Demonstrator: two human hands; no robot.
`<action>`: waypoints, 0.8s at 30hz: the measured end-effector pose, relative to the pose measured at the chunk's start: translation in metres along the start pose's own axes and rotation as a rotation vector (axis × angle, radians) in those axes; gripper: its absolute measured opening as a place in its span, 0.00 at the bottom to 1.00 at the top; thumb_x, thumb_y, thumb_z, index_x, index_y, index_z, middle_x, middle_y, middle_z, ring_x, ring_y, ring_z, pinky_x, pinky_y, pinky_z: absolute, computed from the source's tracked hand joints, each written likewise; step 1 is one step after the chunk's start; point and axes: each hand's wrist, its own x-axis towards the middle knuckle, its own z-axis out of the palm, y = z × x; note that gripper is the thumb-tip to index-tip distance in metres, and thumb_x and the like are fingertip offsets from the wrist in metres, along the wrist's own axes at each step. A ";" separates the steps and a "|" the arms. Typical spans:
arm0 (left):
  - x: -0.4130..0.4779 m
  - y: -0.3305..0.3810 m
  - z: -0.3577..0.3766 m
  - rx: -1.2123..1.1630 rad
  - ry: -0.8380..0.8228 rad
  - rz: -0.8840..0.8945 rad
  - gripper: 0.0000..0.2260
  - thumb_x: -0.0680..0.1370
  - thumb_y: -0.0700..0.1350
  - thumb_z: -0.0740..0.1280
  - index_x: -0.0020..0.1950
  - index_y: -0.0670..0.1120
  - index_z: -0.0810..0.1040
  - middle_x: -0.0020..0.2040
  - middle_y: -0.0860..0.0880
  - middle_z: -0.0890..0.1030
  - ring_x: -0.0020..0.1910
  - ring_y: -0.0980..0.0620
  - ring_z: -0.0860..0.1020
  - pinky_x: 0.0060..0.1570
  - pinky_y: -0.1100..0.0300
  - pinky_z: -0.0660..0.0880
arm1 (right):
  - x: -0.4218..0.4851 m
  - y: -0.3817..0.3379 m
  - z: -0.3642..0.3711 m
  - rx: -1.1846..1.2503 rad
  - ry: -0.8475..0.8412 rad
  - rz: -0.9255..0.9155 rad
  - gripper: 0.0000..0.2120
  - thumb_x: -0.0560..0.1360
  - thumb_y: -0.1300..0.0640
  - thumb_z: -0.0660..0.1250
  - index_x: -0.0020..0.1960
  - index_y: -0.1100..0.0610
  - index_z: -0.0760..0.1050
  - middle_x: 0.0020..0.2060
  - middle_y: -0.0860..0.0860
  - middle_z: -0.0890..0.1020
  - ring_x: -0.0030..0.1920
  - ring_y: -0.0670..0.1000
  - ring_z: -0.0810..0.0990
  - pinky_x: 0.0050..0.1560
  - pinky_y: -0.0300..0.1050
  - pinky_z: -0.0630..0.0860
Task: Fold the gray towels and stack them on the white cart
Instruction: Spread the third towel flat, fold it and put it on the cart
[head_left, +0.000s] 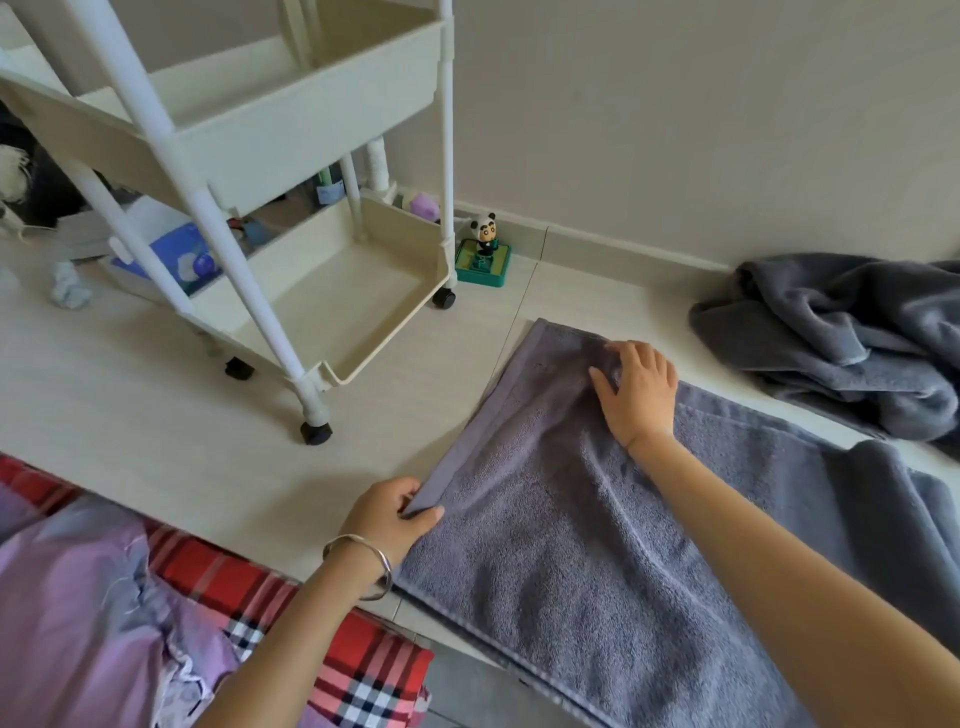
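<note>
A wide gray terry towel (597, 545) lies spread flat on the pale floor to the right of and nearer than the white three-tier plastic cart on black casters (311, 130), its upper layer folded over. A crumpled heap of gray towel (841, 343) sits well to the right of the cart, by the wall. The right hand (639, 389) rests on the flat towel's far edge, fingers bent and bunching the cloth, thumb spread. The left hand (389, 517), wearing a silver bangle, pinches the towel's corner nearest the cart's front caster. A small panda figurine on a green base (484, 249) stands just right of the cart's bottom tray.
</note>
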 end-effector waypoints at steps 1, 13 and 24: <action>-0.001 -0.002 -0.001 -0.035 0.027 0.014 0.09 0.73 0.44 0.71 0.37 0.43 0.75 0.27 0.49 0.75 0.28 0.52 0.69 0.31 0.60 0.63 | -0.015 0.000 -0.003 0.022 0.005 -0.050 0.15 0.76 0.51 0.65 0.60 0.56 0.73 0.57 0.55 0.76 0.59 0.58 0.72 0.65 0.51 0.60; -0.024 0.030 0.060 0.677 0.045 0.465 0.26 0.77 0.57 0.48 0.73 0.50 0.64 0.72 0.47 0.68 0.71 0.42 0.66 0.69 0.43 0.58 | -0.195 -0.002 -0.046 0.493 -0.111 -0.054 0.13 0.73 0.49 0.69 0.56 0.51 0.79 0.58 0.43 0.77 0.60 0.43 0.75 0.63 0.43 0.71; -0.033 0.017 0.090 0.814 -0.058 0.336 0.35 0.68 0.65 0.30 0.75 0.59 0.40 0.77 0.54 0.41 0.76 0.46 0.40 0.71 0.41 0.37 | -0.273 0.023 -0.057 0.176 -0.204 -0.262 0.23 0.69 0.37 0.69 0.59 0.47 0.76 0.66 0.45 0.73 0.69 0.47 0.68 0.70 0.52 0.60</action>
